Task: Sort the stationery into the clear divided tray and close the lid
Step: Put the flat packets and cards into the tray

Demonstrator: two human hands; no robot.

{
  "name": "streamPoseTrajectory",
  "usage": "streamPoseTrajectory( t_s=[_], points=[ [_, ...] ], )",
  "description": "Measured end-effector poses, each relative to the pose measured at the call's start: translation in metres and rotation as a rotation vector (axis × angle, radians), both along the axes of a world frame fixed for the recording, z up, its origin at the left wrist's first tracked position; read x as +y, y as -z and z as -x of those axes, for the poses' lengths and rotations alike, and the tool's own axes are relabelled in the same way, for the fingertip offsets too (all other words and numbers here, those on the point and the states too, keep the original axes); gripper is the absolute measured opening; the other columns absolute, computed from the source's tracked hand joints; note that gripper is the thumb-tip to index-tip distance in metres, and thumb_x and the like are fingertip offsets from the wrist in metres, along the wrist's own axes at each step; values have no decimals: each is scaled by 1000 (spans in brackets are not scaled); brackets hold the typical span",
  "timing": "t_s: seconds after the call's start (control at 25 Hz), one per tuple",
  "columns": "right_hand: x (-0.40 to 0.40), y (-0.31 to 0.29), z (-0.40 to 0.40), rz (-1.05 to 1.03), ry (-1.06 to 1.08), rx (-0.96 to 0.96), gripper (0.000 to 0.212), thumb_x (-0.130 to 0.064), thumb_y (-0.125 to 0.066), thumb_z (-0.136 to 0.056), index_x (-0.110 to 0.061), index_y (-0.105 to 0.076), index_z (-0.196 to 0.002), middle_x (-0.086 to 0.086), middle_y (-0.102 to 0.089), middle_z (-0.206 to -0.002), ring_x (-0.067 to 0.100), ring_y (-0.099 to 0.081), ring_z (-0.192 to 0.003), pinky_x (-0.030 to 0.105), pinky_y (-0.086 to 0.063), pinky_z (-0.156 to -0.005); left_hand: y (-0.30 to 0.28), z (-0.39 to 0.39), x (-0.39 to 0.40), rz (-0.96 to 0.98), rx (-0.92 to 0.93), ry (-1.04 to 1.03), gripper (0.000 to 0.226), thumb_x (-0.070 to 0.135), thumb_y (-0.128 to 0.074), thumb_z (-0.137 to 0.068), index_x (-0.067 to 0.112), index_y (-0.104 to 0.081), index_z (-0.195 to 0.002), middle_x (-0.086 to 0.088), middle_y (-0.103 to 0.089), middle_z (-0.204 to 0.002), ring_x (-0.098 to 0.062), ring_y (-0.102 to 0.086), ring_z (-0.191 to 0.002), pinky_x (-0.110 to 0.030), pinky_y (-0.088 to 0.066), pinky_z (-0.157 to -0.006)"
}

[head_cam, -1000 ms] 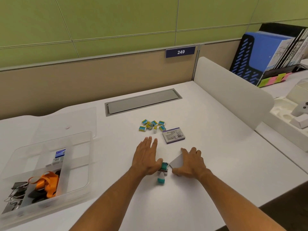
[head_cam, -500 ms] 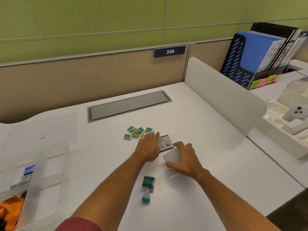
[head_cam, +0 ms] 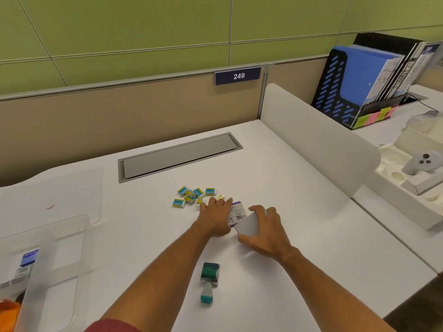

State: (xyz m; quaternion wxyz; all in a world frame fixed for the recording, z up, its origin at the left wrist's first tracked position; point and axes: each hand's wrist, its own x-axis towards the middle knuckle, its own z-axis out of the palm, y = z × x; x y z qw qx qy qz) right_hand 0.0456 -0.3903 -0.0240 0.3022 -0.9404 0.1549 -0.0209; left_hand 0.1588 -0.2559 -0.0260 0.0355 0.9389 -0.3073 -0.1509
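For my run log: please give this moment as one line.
left hand: on labelled box | right hand: holds white card | tray: open

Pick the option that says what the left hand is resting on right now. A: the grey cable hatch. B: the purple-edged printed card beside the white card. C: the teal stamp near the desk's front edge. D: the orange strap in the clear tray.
B: the left hand lies flat over the purple-edged printed card, while the teal stamp sits untouched nearer the person.
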Motion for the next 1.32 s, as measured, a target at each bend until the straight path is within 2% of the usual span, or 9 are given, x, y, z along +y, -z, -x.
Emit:
streamPoseTrajectory(
  t_s=[0.16, 0.32, 0.52, 0.68, 0.8, 0.88, 1.0, 1.08, 1.32],
  points=[
    [0, -3, -1, 12, -23, -1, 82, -56, -68, -58, -28, -39, -129, 3, -39, -111, 23, -43, -106, 26, -42, -83, 0, 2, 2, 74, 21, -86, 69, 37, -63, -83, 17, -32, -141, -13, -38, -139, -34, -30, -131, -49, -27, -108],
    [4, -9, -7, 0, -44, -32, 73, -55, -72, -60, -29, -43, -122, 1, -40, -104, 20, -47, -98, 23, -45, -77, -2, 2, 14, 357, 171, -226, 48, 20, -69, -80, 12, -49, -123, -11, -45, -122, -27, -53, -111, -34, -51, -90],
    [23, -20, -22, -108, -13, -125, 35, -42, -44, -79, -33, -48, -113, 3, -43, -99, 23, -50, -94, 37, -53, -79, -15, 1, 47, 630, 182, -405, 23, 12, -67, -79, 17, -55, -98, -10, -66, -110, -21, -63, -91, -30, -58, -73],
    [54, -27, -39, -165, -43, -239, 29, -16, -36, -96, -28, -51, -117, 6, -45, -100, 25, -52, -92, 46, -55, -77, -35, 3, 89, 780, 120, -631, 18, 15, -66, -80, 23, -54, -89, -7, -66, -107, -23, -66, -90, -35, -59, -71],
    [91, -34, -45, -247, -74, -336, 34, -8, -39, -94, -24, -50, -122, 7, -55, -110, 22, -55, -98, 42, -53, -81, -43, 5, 130, 852, 105, -780, 12, 19, -67, -82, 19, -56, -88, -8, -68, -102, -25, -68, -89, -36, -60, -73],
    [117, -39, -50, -328, -74, -369, 35, -10, -43, -91, -23, -48, -123, 7, -59, -113, 23, -58, -99, 39, -55, -75, -48, 8, 159, 896, 90, -861, 11, 20, -67, -82, 19, -57, -86, -6, -69, -100, -23, -69, -88, -36, -59, -74],
    [160, -50, -57, -390, -58, -379, 32, -6, -50, -90, -16, -52, -119, 7, -61, -107, 24, -59, -95, 26, -51, -62, -54, 15, 207, 955, 85, -973, 10, 21, -68, -82, 17, -59, -85, -5, -70, -99, -21, -69, -87, -32, -58, -71],
    [188, -55, -59, -432, -53, -407, 27, -6, -53, -87, -15, -56, -113, 5, -62, -103, 23, -60, -93, 28, -52, -64, -59, 18, 239, 963, 68, -1033, 9, 20, -68, -82, 17, -60, -82, -5, -70, -98, -21, -68, -85, -32, -58, -72],
    [260, -66, -61, -430, -70, -426, 22, -5, -55, -87, -12, -61, -107, -1, -63, -97, 17, -58, -88, 13, -42, -61, -69, 22, 331, 925, -17, -1196, 2, 18, -67, -80, 17, -65, -81, -5, -69, -95, -23, -66, -85, -31, -56, -71]
  ],
)
